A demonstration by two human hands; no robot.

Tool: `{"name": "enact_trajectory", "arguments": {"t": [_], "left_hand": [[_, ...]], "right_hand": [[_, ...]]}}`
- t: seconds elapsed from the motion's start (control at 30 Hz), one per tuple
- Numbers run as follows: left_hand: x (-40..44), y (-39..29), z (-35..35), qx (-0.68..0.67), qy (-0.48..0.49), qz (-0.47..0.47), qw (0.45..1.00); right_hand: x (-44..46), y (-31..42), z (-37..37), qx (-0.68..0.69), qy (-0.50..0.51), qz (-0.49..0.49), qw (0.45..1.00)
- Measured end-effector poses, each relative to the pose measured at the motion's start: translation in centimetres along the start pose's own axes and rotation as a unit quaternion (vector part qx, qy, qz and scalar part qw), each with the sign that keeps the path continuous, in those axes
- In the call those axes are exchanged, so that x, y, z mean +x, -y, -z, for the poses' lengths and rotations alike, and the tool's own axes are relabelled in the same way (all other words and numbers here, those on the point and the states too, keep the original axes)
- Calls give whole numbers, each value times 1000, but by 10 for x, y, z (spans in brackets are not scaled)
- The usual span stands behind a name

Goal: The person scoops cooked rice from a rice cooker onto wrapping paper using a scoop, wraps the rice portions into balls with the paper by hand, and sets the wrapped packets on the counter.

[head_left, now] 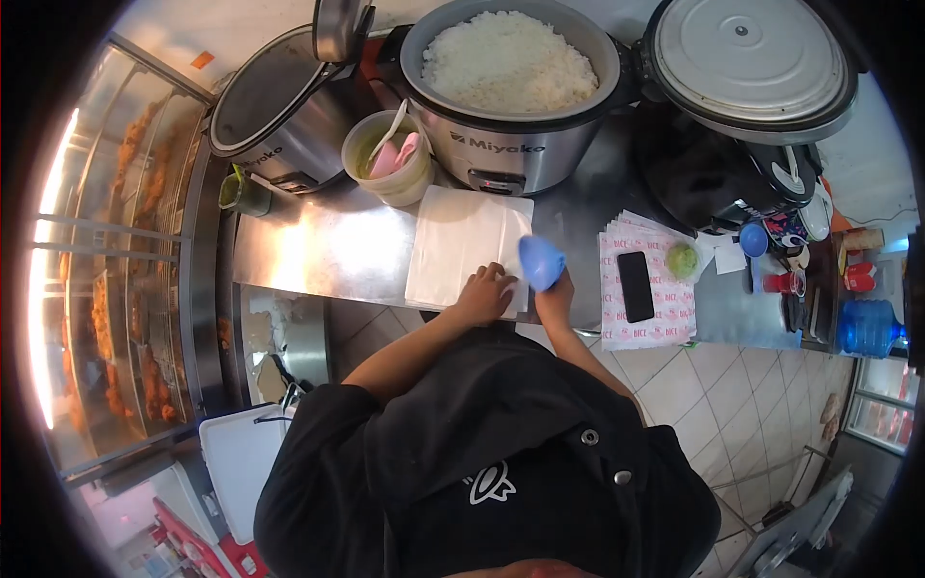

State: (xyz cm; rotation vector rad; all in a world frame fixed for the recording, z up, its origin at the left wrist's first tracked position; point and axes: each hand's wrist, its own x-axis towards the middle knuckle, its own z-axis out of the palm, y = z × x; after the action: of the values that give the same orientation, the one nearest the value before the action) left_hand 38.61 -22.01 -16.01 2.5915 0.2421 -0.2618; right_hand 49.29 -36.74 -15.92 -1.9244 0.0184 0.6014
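Your left hand [487, 292] rests on the white paper [462, 236] with its fingers bent; whether they pinch a sheet cannot be told. Your right hand [555, 299] grips the blue scoop [541, 262] over the paper's right side; its contents, if any, cannot be made out.

Risk: sheets could crease or lift together, should your fingers catch more than one. The paper reaches the front edge of the surface [328, 265], so a forward drag of your forearm could pull it off. A tilted scoop could spill.

Just beyond, the tub [403, 185] of utensils stands beside the paper; a wide reach could knock it. Behind, the rice cooker [511, 154] stands uncovered, exposing the rice [511, 63] to anything dropped. To your right, the phone [635, 286] lies on the printed paper [617, 329], a likely contamination source.
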Motion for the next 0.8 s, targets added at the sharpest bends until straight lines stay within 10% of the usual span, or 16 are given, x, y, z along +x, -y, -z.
{"name": "enact_trajectory", "arguments": {"t": [0.07, 0.13, 0.23, 0.33, 0.8], "left_hand": [[2, 15, -20, -4, -26, -62, 998], [8, 36, -34, 16, -7, -84, 996], [-20, 7, 32, -13, -232, 187, 955], [-23, 24, 36, -37, -227, 228, 946], [18, 1, 44, -108, -158, 367, 910]], "right_hand": [[-15, 35, 8, -158, 70, 367, 914], [-17, 40, 0, -145, 111, 398, 899], [0, 19, -20, -242, 82, 239, 937], [33, -26, -34, -147, 117, 22, 982], [37, -4, -17, 95, 220, -109, 965]]}}
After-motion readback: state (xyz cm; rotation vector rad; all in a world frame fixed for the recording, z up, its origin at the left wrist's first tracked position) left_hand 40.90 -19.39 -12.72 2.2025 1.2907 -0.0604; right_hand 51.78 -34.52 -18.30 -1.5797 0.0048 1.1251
